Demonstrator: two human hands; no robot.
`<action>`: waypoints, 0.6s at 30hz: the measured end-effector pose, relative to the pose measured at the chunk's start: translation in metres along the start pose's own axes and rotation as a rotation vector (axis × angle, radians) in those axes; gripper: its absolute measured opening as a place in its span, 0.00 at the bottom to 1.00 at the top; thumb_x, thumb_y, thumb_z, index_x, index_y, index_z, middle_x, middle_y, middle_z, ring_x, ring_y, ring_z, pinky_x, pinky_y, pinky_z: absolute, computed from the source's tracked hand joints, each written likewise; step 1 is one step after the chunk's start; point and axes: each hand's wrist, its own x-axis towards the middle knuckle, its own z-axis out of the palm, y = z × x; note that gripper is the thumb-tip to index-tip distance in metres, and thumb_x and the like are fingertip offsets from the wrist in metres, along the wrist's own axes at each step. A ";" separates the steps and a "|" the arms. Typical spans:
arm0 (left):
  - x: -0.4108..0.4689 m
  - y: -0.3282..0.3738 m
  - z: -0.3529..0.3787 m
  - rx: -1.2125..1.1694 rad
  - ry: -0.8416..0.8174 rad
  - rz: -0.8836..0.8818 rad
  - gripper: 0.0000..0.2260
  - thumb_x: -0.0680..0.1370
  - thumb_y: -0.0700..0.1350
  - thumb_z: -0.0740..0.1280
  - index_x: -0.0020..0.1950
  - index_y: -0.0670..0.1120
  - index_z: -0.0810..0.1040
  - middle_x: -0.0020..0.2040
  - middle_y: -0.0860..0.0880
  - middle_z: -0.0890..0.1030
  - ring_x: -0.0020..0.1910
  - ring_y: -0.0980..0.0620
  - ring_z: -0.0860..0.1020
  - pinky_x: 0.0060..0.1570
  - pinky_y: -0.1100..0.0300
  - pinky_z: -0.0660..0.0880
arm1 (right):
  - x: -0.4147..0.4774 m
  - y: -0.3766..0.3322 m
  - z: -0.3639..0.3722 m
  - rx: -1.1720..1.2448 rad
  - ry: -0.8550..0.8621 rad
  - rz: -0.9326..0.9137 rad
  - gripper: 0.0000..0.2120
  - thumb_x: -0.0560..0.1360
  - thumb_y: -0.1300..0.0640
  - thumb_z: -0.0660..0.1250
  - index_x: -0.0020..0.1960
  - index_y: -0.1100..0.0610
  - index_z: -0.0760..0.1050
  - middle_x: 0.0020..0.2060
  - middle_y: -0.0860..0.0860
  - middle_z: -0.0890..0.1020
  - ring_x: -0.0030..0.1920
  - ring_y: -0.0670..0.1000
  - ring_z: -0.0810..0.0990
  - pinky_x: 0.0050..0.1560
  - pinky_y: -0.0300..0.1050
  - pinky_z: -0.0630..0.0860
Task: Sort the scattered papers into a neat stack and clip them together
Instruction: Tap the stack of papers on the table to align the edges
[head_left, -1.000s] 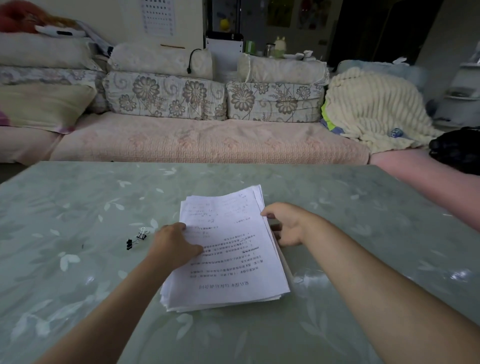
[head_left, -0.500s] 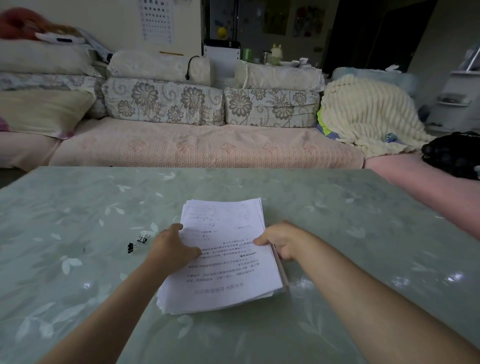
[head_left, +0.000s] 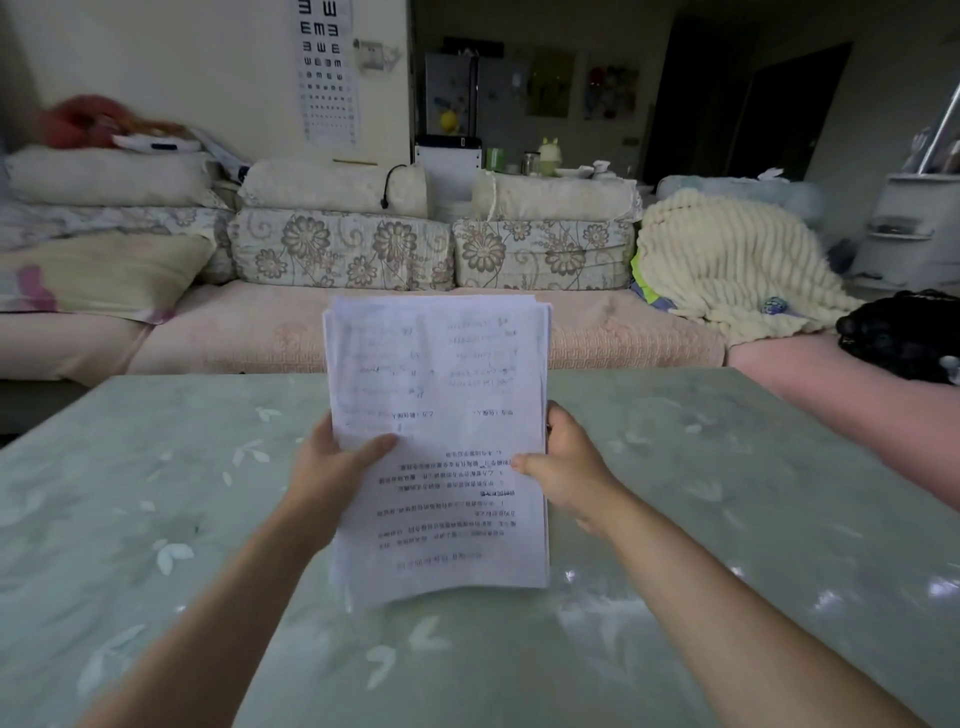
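A stack of white printed papers (head_left: 441, 395) stands upright on its lower edge above the green table (head_left: 727, 519), the text upside down to me. My left hand (head_left: 332, 462) grips the stack's left side with the thumb across the front sheet. My right hand (head_left: 566, 467) grips the right side, thumb on the front. The sheets' top and bottom edges are slightly uneven. The binder clips seen before are hidden from view.
A sofa (head_left: 363, 332) with floral cushions (head_left: 343, 249) runs along the table's far edge. A cream blanket (head_left: 727, 260) and a black object (head_left: 904, 332) lie at the right. A pink surface (head_left: 857, 410) borders the table's right side.
Both hands have lifted the stack off the table from lying flat and stood it upright. The view has tilted upward, and the binder clips are out of sight.
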 end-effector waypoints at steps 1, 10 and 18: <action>-0.006 0.007 0.007 0.000 0.026 0.057 0.16 0.72 0.40 0.75 0.58 0.49 0.78 0.50 0.49 0.84 0.46 0.47 0.84 0.44 0.49 0.82 | -0.003 -0.005 0.000 -0.031 0.010 -0.038 0.24 0.71 0.68 0.68 0.64 0.51 0.71 0.57 0.47 0.82 0.58 0.48 0.81 0.57 0.46 0.77; -0.037 0.014 0.031 -0.002 0.082 0.181 0.16 0.74 0.39 0.73 0.58 0.48 0.74 0.52 0.50 0.81 0.47 0.51 0.82 0.37 0.60 0.79 | -0.021 -0.015 -0.018 0.023 0.081 -0.014 0.23 0.69 0.61 0.71 0.61 0.48 0.68 0.53 0.48 0.81 0.53 0.48 0.81 0.49 0.44 0.77; -0.041 0.013 0.037 0.027 0.122 0.243 0.13 0.76 0.38 0.69 0.58 0.48 0.71 0.51 0.50 0.80 0.47 0.51 0.81 0.38 0.59 0.78 | -0.022 -0.010 -0.006 0.066 0.040 -0.032 0.22 0.71 0.65 0.69 0.62 0.51 0.69 0.54 0.48 0.81 0.55 0.48 0.81 0.50 0.41 0.76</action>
